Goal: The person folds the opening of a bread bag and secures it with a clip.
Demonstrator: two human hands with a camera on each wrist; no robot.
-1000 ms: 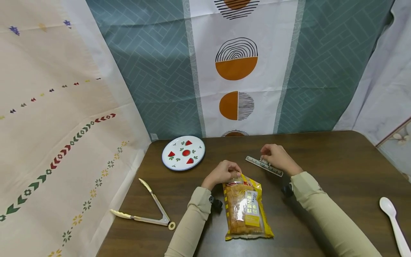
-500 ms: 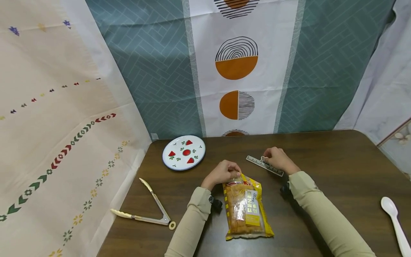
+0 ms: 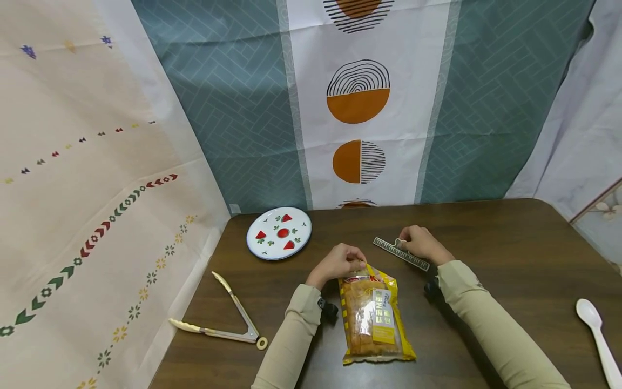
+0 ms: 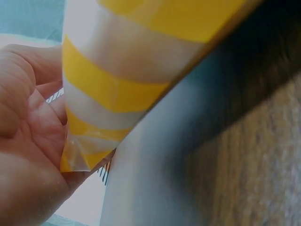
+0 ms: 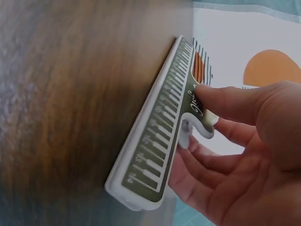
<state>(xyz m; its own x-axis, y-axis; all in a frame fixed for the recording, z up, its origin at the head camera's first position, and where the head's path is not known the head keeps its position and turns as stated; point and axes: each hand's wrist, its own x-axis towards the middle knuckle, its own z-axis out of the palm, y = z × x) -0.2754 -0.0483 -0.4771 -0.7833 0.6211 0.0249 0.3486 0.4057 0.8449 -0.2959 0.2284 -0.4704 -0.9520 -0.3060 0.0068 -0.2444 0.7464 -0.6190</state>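
A yellow, clear-windowed bag of bread (image 3: 369, 319) lies on the table, its label facing up. My left hand (image 3: 338, 263) pinches the bag's top left corner; in the left wrist view the yellow-striped edge of the bag (image 4: 113, 89) covers the fingertips. Up and to the right, my right hand (image 3: 421, 243) holds a long bag clip (image 3: 401, 254) by its handle. The right wrist view shows the thumb on the clip's dark printed face (image 5: 160, 122) and curled fingers behind it. The clip lies close to the tabletop; whether it touches is unclear.
A white plate with red fruit patterns (image 3: 279, 234) stands at the back left. Spread tongs (image 3: 243, 319) lie left of my left forearm. A white spoon (image 3: 595, 329) lies by the right edge. Patterned cloth (image 3: 359, 108) hangs behind the brown table (image 3: 510, 254).
My right hand has shifted slightly down and its fingers have drawn closer around the clip's handle. The left hand and the bread bag have stayed in place.
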